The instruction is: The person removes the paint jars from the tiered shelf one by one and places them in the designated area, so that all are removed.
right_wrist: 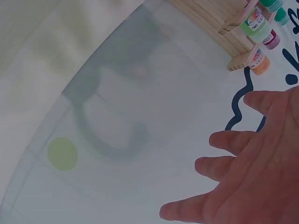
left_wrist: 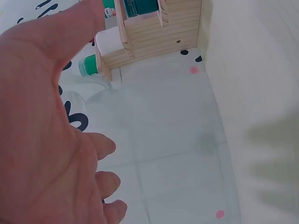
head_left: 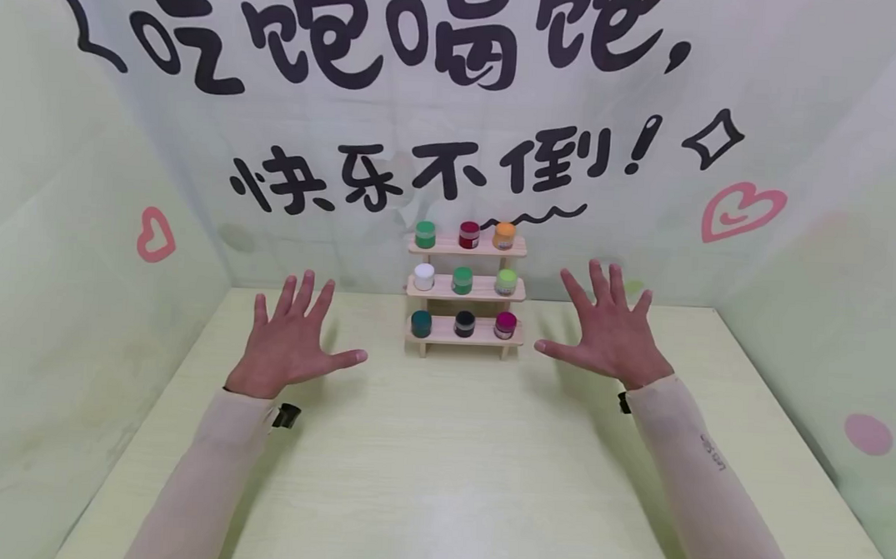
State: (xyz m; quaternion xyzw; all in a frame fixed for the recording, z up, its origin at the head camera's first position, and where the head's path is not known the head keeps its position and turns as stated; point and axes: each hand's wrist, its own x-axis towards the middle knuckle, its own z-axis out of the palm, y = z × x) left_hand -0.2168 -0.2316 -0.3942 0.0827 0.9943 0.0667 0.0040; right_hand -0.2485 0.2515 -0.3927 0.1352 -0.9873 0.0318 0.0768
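A three-tier wooden rack [head_left: 448, 288] stands at the back of the table, with several small paint jars on its steps. On the top step are a green jar [head_left: 425, 235], a dark red jar [head_left: 468, 235] and an orange jar [head_left: 504, 236]. The middle step bears a white jar [head_left: 424, 277], a green one and a light green jar [head_left: 506, 282]. Teal, black and magenta jars [head_left: 504, 325] line the lowest step. Left of the rack, my left hand [head_left: 288, 339] is spread and holds nothing. My right hand [head_left: 614, 333], equally spread and bare, is on the rack's right.
The pale table [head_left: 441, 446] runs back to a white cloth wall [head_left: 344, 250] with black lettering and pink hearts. Cloth sides rise left and right. A small black object [head_left: 287, 416] shows at the left wrist, and a dark band [head_left: 624, 402] at the right.
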